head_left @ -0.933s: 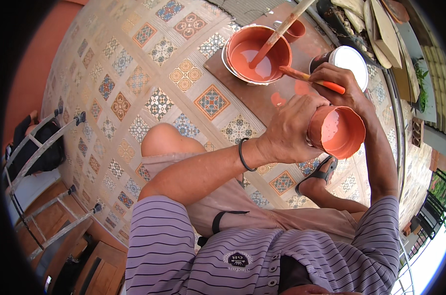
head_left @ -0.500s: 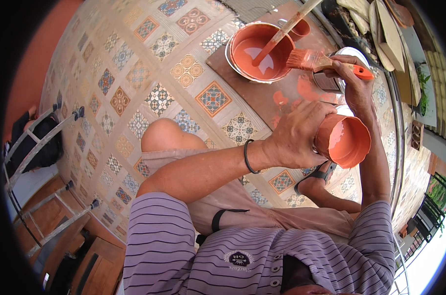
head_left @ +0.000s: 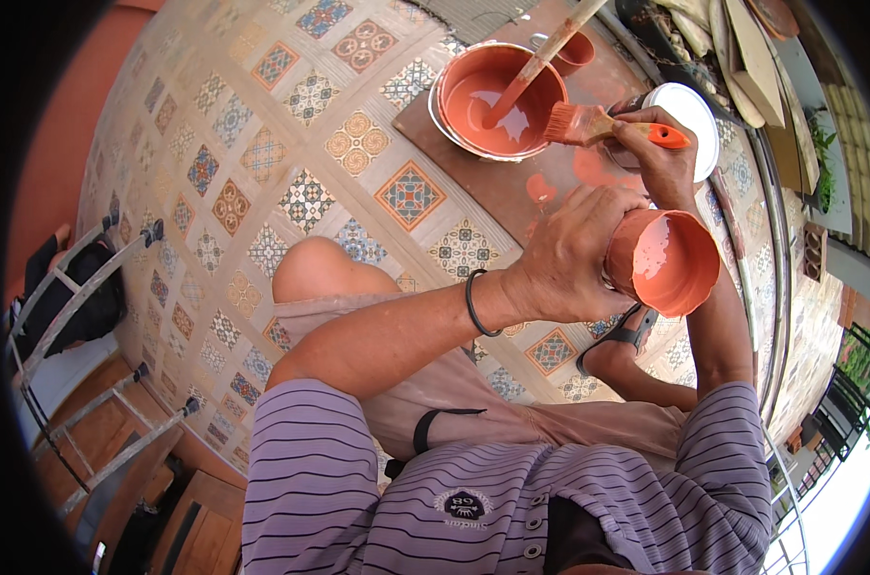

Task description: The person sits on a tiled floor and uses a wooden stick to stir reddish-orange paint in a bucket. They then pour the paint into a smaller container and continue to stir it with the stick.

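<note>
My left hand (head_left: 571,257) is closed around a small cup (head_left: 684,264) coated in orange-red paint, its open mouth tilted into view. Beyond it my right hand (head_left: 660,158) grips a wide paintbrush (head_left: 646,132) by its wood and orange handle. The orange-stained bristles point left, close to the rim of a paint bucket (head_left: 462,72). Orange-red paint lies in that bucket, and a wooden stirring stick (head_left: 535,69) leans out of it.
Under the bucket lies a paint-spattered brown board (head_left: 425,120). A mug (head_left: 577,56) and a white-lidded can (head_left: 694,125) stand beside it. Wood pieces (head_left: 746,57) are heaped at far right; a metal ladder (head_left: 90,278) is at left, with part of another person (head_left: 75,268) near it.
The brush and my right hand have shifted left, bringing the bristles nearer the bucket's rim. My left hand and the cup have moved slightly up and left.
</note>
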{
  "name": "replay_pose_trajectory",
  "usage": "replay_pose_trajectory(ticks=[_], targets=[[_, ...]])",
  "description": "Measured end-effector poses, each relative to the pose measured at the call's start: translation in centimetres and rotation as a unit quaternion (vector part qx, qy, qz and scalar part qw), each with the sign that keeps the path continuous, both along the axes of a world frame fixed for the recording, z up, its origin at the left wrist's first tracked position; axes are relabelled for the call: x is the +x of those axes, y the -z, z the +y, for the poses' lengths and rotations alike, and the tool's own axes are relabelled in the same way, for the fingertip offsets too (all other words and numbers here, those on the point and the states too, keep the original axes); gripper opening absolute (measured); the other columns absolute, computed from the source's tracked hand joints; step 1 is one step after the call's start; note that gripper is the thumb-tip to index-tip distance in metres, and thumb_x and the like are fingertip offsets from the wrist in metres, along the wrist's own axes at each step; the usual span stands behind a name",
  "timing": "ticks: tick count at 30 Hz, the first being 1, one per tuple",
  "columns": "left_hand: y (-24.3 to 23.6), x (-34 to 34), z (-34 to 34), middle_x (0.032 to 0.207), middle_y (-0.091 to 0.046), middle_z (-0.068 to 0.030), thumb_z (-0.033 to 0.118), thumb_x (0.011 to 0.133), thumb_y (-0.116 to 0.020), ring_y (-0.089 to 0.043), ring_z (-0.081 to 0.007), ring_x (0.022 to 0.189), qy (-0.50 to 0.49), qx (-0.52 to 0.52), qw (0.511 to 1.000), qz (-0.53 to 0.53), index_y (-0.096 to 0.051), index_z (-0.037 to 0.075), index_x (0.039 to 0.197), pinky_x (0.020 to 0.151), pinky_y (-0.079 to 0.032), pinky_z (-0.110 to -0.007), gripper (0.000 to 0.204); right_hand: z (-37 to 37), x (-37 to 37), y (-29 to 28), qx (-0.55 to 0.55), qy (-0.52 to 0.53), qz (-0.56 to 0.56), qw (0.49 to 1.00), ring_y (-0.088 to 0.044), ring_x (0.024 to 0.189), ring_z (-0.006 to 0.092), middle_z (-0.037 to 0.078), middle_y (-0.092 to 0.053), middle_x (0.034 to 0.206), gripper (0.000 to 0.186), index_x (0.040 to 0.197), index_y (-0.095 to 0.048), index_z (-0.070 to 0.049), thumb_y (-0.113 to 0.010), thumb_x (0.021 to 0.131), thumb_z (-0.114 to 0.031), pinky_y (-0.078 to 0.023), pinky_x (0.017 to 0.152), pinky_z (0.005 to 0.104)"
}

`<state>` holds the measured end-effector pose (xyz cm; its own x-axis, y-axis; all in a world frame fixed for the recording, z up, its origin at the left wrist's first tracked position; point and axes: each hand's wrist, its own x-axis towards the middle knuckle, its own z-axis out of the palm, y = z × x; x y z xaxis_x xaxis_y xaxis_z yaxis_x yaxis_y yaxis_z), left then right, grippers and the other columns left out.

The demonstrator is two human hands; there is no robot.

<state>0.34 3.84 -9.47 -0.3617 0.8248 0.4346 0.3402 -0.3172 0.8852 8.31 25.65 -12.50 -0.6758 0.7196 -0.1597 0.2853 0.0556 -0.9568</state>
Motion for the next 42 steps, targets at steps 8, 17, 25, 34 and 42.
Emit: replay_pose_trajectory(ticks=[8,17,25,34,42], targets=[[0.1,-0.1,-0.2,0.137,-0.069,-0.0193,0.02,0.069,-0.105,-0.073,-0.0404,0.123,-0.007,0.0,1.0,0.004,-0.056,0.001,0.146,0.103,-0.059,-0.048,0.093,-0.3,1.0,-1.4,-0.041,0.066,0.025,0.997,-0.083,0.081,0.0205,0.016,-0.084,0.096,0.024,0.104,-0.075,0.003,-0.089,0.1,-0.016,-0.068,0.075,0.0318],[0.0,0.1,-0.2,0.136,-0.068,-0.0162,0.022,0.07,-0.106,-0.074,-0.0367,0.121,-0.003,-0.016,1.0,0.013,-0.056,0.001,0.146,0.101,-0.059,-0.046,0.094,0.6,-2.8,1.6,-0.251,0.218,0.078,0.94,-0.083,0.073,0.0292,0.023,-0.08,0.092,0.058,0.117,-0.066,0.009,-0.096,0.096,-0.036,-0.067,0.06,0.0351],[0.1,0.3,0.0,0.137,-0.067,-0.0149,0.023,0.068,-0.107,-0.073,-0.0356,0.121,-0.002,-0.016,1.0,0.002,-0.058,0.001,0.146,0.101,-0.059,-0.046,0.095,1.4,-2.1,3.2,-0.123,0.269,0.09,0.951,-0.081,0.064,0.0294,0.025,-0.079,0.081,0.058,0.107,-0.07,0.011,-0.095,0.096,-0.041,-0.066,0.055,0.0328],[0.3,0.0,0.3,0.139,-0.066,-0.0137,0.024,0.069,-0.108,-0.072,-0.0356,0.123,0.003,-0.011,1.0,0.022,-0.058,0.002,0.146,0.101,-0.058,-0.046,0.094,0.4,1.1,0.7,-0.046,0.221,0.099,0.969,-0.08,0.067,0.0229,0.018,-0.081,0.089,0.035,0.101,-0.075,0.003,-0.094,0.098,-0.026,-0.065,0.056,0.0305],[0.4,0.2,0.6,0.145,-0.062,-0.0171,0.019,0.07,-0.108,-0.069,-0.0344,0.129,0.068,-0.022,0.997,0.005,-0.053,0.001,0.152,0.104,-0.059,-0.045,0.1,-1.4,-0.9,1.2,-0.138,0.114,0.172,0.969,-0.084,0.079,0.0246,0.02,-0.081,0.092,0.023,0.097,-0.07,0.001,-0.087,0.102,-0.014,-0.07,0.071,0.0332]])
